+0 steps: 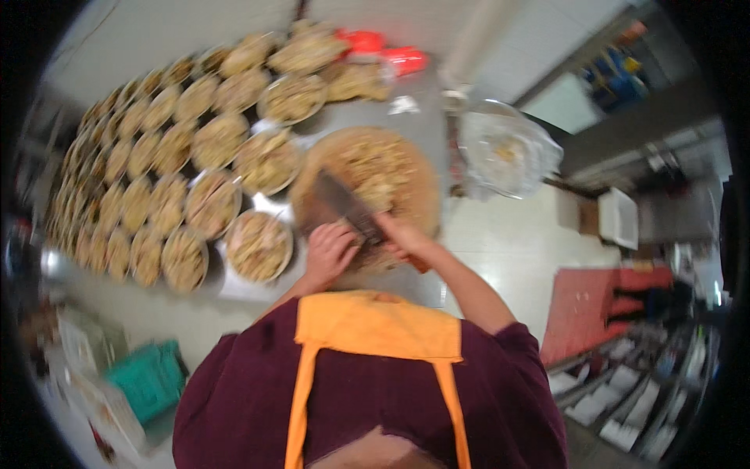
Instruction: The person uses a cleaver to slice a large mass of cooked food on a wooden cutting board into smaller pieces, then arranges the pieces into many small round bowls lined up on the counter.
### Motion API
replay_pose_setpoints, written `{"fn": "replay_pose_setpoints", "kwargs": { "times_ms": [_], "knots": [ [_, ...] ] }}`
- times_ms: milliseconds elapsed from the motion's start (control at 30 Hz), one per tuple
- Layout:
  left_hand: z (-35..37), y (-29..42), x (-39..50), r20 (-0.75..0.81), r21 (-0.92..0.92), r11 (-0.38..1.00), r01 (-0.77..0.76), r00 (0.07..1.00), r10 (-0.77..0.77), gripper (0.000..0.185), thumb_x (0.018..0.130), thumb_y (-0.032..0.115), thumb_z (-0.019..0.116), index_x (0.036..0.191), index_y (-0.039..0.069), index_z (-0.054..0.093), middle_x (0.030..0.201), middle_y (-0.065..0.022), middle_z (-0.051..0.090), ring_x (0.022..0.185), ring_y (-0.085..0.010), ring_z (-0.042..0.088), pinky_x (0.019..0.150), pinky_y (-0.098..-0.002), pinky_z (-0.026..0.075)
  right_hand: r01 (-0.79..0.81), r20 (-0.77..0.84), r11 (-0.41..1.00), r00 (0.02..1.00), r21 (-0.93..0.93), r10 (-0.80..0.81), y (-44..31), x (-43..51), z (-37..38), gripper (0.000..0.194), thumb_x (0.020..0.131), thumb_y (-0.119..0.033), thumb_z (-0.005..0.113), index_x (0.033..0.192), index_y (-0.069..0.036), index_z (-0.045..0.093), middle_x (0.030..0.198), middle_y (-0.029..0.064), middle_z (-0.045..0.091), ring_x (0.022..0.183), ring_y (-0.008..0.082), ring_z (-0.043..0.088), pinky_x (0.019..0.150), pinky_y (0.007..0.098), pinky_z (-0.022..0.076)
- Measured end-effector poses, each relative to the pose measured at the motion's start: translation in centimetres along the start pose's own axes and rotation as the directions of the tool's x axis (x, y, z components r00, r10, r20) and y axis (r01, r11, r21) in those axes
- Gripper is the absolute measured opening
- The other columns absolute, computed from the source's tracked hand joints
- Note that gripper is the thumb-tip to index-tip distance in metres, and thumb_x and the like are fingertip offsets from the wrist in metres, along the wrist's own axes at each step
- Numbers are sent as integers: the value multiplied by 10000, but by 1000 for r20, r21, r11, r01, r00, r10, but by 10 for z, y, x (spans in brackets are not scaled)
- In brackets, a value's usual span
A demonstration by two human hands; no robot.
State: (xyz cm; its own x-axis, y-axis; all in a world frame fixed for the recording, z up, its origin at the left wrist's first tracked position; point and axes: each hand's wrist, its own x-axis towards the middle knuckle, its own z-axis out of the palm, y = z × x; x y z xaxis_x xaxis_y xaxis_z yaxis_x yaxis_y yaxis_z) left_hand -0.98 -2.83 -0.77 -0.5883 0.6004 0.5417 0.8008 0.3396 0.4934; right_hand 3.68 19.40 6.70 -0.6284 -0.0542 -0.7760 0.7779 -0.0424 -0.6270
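Note:
My right hand (407, 237) grips a cleaver (343, 199) whose broad dark blade lies slanted over the round wooden chopping block (425, 170). The blade points to the far left. Curled fingers of my left hand (331, 249) rest at the block's near left edge, close beside the blade. A small pale piece shows at those fingertips, but blur hides whether they hold it. Chopped pale meat (378, 170), probably poultry, is heaped on the block beyond the blade. Just left of my left hand stands a bowl of chopped meat (259, 246).
Rows of filled bowls (220, 140) cover the metal table's (345, 114) left side. Whole pale poultry pieces (357, 82) lie at the back near red objects (404, 60). A plastic-lined container (507, 152) stands right of the table. A green crate (146, 378) is behind on the left.

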Motion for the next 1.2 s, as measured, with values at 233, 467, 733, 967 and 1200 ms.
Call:
{"fn": "replay_pose_setpoints", "kwargs": {
  "times_ms": [233, 467, 733, 967, 1200],
  "knots": [
    [-10, 12, -20, -35, -4, 999, 50, 998, -50, 398, 732, 157, 821, 1075, 83, 633, 1136, -89, 632, 1072, -324, 596, 912, -426, 497, 43, -93, 979, 994, -198, -62, 0, -3, 9, 563, 997, -592, 431, 799, -73, 527, 565, 31, 453, 434, 138, 440, 410, 326, 363],
    [-6, 9, -18, -15, -33, 993, 114, 993, -114, 344, 747, 164, 796, 1035, 68, 633, 1098, -112, 629, 1047, -324, 606, 895, -422, 503, 348, 50, 609, 891, -713, -451, -8, -54, 11, 547, 1032, -429, 445, 880, 59, 642, 751, 247, 629, 723, 395, 628, 693, 450, 481],
    [3, 3, -27, -20, -39, 982, 184, 983, -185, 327, 730, 200, 798, 988, 69, 645, 1014, -99, 617, 994, -314, 606, 863, -414, 501, 124, 61, 454, 987, -882, -151, -58, -110, 7, 599, 1036, -472, 394, 926, 42, 682, 871, 292, 660, 880, 462, 640, 798, 508, 498],
    [2, -5, -23, -28, -146, 974, 175, 983, -180, 370, 708, 193, 821, 1022, 79, 661, 1027, -95, 641, 987, -322, 615, 848, -416, 506, 176, 112, 511, 982, -842, -154, -48, -70, 18, 581, 1043, -458, 381, 964, 37, 677, 903, 293, 663, 899, 466, 639, 804, 512, 500],
    [5, -9, -23, -54, -265, 952, 154, 983, -174, 325, 713, 190, 817, 975, 74, 663, 1023, -85, 650, 995, -304, 630, 858, -411, 519, 198, 126, 527, 977, -826, -169, -34, -36, 24, 448, 1050, -359, 440, 1022, 38, 645, 923, 293, 651, 900, 448, 638, 795, 465, 497]
  ]
}}
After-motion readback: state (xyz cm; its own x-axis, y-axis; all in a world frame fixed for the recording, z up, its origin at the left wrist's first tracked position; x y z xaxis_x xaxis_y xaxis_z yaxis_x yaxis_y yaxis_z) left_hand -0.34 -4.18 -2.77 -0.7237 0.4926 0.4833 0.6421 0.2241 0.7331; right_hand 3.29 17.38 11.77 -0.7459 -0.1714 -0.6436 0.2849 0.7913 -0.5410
